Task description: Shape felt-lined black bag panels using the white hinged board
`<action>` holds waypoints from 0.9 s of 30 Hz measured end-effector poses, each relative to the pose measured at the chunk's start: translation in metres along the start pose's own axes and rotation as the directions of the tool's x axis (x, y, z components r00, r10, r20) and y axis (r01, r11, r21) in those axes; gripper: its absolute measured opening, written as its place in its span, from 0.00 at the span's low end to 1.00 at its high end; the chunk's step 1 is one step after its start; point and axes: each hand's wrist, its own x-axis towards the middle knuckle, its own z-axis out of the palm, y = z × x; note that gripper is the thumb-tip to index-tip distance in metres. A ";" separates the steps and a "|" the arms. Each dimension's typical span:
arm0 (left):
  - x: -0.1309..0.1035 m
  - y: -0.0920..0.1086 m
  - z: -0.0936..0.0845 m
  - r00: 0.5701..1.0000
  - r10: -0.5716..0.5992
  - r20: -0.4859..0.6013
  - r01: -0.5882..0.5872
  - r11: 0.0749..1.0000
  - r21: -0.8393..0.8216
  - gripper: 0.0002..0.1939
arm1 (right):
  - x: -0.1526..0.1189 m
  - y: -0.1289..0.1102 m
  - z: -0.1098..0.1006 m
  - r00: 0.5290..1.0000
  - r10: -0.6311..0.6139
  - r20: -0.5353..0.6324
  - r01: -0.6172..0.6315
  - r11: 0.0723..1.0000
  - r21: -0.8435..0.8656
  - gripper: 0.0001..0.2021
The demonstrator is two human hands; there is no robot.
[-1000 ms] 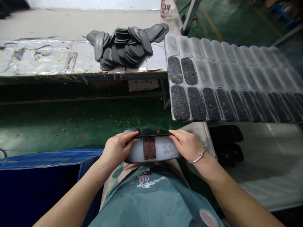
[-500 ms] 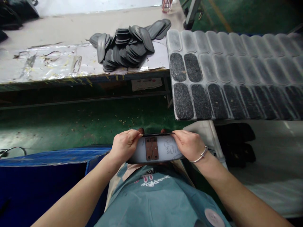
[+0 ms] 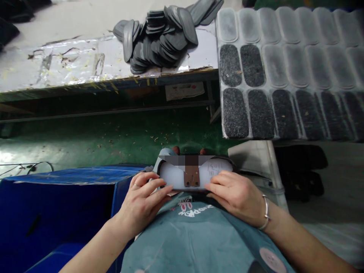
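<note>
Close to the apron lies a pale oval plate [image 3: 173,175] with a dark rim, a brown hinge-like metal piece [image 3: 192,178] at its middle and handwriting on its right part. My left hand [image 3: 148,195] has its fingertips on the plate's near left edge. At the near right edge, my right hand [image 3: 231,193], with a bracelet at the wrist, pinches the rim between thumb and fingers. A blurred patch covers part of the plate's far side.
Grey oval pads [image 3: 162,41] are piled on the worktable [image 3: 85,60] ahead. At the right stands a board [image 3: 257,87] with rows of pads. Blue bins [image 3: 71,197] are at the left, a white container [image 3: 256,155] at the right.
Both hands have moved from the plate's far edge to its near edge. The view has shifted, so the table and board appear higher and the board farther right.
</note>
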 end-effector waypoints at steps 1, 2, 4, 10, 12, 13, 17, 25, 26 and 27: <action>-0.003 0.000 0.003 1.000 -0.005 -0.021 0.005 1.000 -0.009 0.12 | -0.001 0.001 0.003 1.000 -0.006 0.012 0.006 1.000 -0.008 0.10; -0.004 0.000 0.006 0.999 -0.007 -0.049 0.006 1.000 -0.022 0.11 | -0.002 0.001 0.005 1.000 -0.016 0.012 0.017 1.000 -0.018 0.11; -0.005 -0.002 0.010 0.995 -0.005 -0.101 0.000 0.999 -0.043 0.09 | -0.003 0.002 0.008 0.999 -0.042 -0.010 0.041 0.998 -0.038 0.12; -0.004 -0.005 0.016 0.993 -0.031 -0.115 0.022 0.997 -0.078 0.09 | -0.003 0.000 0.011 0.995 -0.080 -0.055 0.078 0.996 -0.048 0.11; -0.003 -0.006 0.016 0.994 -0.021 -0.108 0.013 0.997 -0.075 0.08 | -0.003 -0.001 0.012 0.995 -0.077 -0.057 0.074 0.996 -0.048 0.11; -0.003 -0.006 0.015 0.994 -0.017 -0.103 0.010 0.997 -0.074 0.08 | -0.003 -0.001 0.013 0.996 -0.074 -0.059 0.071 0.996 -0.046 0.11; 0.000 -0.004 0.015 0.998 -0.047 -0.047 0.044 0.998 -0.051 0.08 | -0.003 0.000 0.016 0.992 -0.084 -0.092 0.081 0.996 -0.035 0.10; 0.006 0.004 0.023 0.997 0.047 -0.060 -0.050 0.998 -0.042 0.10 | -0.005 0.001 0.016 0.990 -0.096 -0.103 0.095 0.995 -0.013 0.08; 0.006 0.005 0.022 0.996 0.059 -0.061 -0.062 0.997 -0.049 0.10 | -0.006 0.002 0.016 0.989 -0.099 -0.110 0.098 0.995 -0.015 0.08; 0.007 0.006 0.022 0.996 0.069 -0.055 -0.072 0.996 -0.053 0.10 | -0.007 0.002 0.015 0.988 -0.099 -0.117 0.097 0.995 -0.019 0.08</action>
